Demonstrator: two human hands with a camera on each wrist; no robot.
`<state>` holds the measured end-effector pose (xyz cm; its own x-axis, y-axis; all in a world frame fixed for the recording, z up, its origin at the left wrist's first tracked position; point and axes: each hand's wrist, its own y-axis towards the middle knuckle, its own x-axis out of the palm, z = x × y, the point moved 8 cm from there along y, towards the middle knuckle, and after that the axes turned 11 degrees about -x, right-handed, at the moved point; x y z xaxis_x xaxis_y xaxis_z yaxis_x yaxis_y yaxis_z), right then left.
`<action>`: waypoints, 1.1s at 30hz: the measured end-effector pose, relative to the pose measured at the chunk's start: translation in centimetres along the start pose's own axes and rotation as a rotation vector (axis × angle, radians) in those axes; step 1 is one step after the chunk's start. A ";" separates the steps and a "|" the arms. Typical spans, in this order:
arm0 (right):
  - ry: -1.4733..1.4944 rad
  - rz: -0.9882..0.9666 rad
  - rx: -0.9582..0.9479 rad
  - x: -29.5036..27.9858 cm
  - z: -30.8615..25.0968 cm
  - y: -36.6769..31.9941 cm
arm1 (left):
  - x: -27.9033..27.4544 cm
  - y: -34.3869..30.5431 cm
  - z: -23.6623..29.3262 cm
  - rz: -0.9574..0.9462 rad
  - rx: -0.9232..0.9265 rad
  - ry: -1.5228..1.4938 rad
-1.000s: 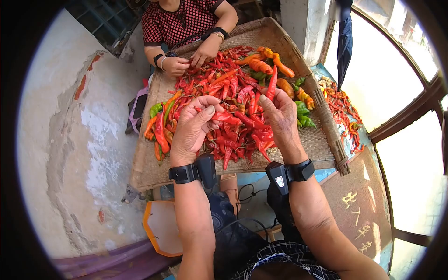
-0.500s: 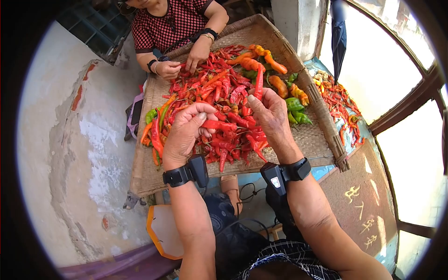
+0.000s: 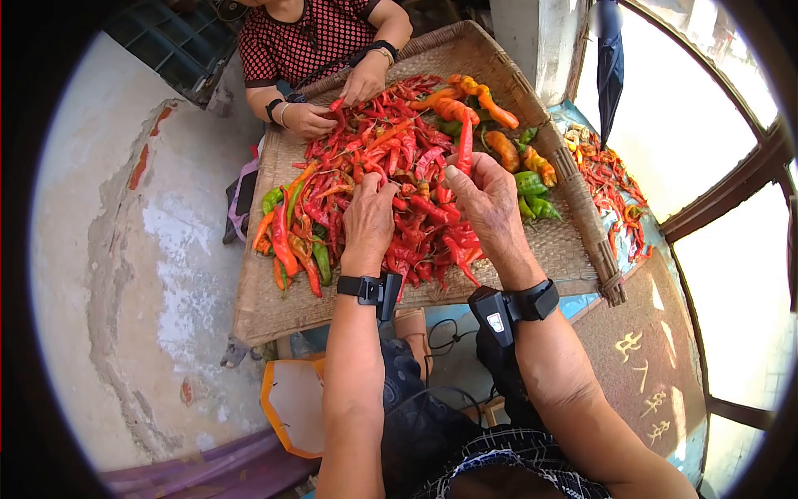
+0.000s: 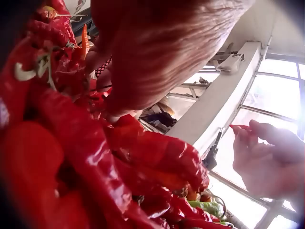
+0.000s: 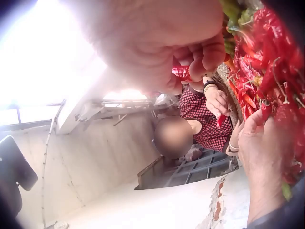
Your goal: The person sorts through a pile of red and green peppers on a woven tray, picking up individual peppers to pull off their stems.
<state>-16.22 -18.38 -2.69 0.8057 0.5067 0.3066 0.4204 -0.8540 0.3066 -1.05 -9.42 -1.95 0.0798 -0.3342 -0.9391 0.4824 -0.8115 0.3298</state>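
My left hand [image 3: 369, 220] reaches palm-down into the heap of red chili peppers [image 3: 416, 241]. Its thumb and fingertips pinch a red chili pepper [image 5: 265, 111] at the heap's surface, seen best in the right wrist view. To the right, my right hand [image 3: 492, 204] grips another red chili pepper [image 3: 465, 143] that stands upright out of its fingers, above the heap. In the left wrist view the back of the left hand [image 4: 162, 47] hangs close over glossy red peppers, its fingertips mostly hidden.
A woven tray [image 3: 573, 249] carries the heap, with orange peppers [image 3: 499, 112] and green peppers [image 3: 536, 195] along its right side. Across it, another person's hands [image 3: 309, 121] handle peppers. More peppers [image 3: 603, 187] lie beyond the tray's right edge, below a folded umbrella [image 3: 610, 79].
My left hand has turned palm-down and reached forward into the heap; the red pepper it held near the right hand is out of its grip. The right hand keeps its upright pepper.
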 end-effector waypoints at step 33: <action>-0.296 -0.187 -0.101 0.5 1.9 -0.1 | -0.8 -1.4 4.7 -0.371 -0.176 -1.013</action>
<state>-15.12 -18.28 -4.26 0.8111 0.5840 -0.0328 0.5403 -0.7265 0.4246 -5.91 -10.24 -1.19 -0.8122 -0.3878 -0.4358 0.4526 -0.8903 -0.0513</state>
